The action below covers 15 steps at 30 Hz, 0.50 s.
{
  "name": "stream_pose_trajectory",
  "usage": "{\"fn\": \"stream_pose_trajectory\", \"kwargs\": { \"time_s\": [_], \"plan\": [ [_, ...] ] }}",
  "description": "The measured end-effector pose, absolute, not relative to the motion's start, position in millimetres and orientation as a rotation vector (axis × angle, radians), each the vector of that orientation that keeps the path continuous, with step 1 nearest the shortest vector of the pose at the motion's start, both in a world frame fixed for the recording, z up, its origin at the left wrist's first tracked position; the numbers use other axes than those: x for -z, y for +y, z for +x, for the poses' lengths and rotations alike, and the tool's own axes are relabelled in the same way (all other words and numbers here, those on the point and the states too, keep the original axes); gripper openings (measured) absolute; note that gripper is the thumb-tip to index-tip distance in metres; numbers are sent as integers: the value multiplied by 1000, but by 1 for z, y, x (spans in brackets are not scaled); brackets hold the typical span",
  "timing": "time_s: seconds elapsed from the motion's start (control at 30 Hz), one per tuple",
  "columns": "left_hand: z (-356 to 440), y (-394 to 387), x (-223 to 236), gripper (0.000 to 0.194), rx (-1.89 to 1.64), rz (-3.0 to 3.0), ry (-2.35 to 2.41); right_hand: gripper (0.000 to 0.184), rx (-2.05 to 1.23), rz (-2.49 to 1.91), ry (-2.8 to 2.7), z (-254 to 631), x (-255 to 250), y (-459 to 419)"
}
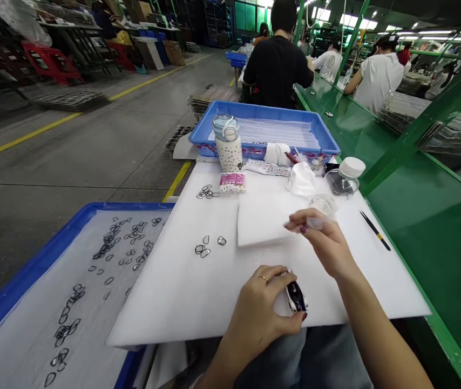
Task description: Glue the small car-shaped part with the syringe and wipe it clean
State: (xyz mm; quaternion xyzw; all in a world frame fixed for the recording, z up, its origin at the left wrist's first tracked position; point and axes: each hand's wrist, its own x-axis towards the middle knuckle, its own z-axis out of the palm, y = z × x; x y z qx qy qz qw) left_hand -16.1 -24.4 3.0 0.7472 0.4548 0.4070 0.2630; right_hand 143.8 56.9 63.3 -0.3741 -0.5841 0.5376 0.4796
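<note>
Black-and-white piece sits on the near side of the folded white sheet, just off its near right corner, by the front edge of the white board. Your left hand grasps it by its ends, fingers at the far one, thumb at the near one; whether it touches the board you cannot tell. Its long axis points roughly away from you, the far end leaning slightly left.

Your right hand pinches a white wisp over the sheet's right side, so the piece lies nearer you and a little left of that pinch.

Room to move runs along the sheet's near side; left of the sheet, black rings bound it, and well to its right, tweezers.
</note>
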Motion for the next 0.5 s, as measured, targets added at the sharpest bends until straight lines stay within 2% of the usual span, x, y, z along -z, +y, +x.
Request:
{"fn": "stream_pose_trajectory", "kwargs": {
  "time_s": [0.13, 0.23, 0.3, 0.37, 0.5],
  "plan": [
    [-6, -27, -6, 46, -1180, 1945, 1360, 9, -1230, -883, -1167, 149, -41, 25],
    [-1, -25, -8, 37, -1182, 1869, 1433, 30, -1171, -1018, -1126, 148, -25, 17],
    [-1, -23, -10, 32, -1161, 1826, 1435, 38, -1191, -1090, -1143, 146, -23, 15],
    [-2, -22, -10, 28, -1150, 1800, 1409, 41, -1183, -1058, -1143, 145, -26, 13],
    [-6, -22, -11, 26, -1168, 1779, 1367, 36, -1018, -1024, -1111, 146, -29, 12]
  ]
}}
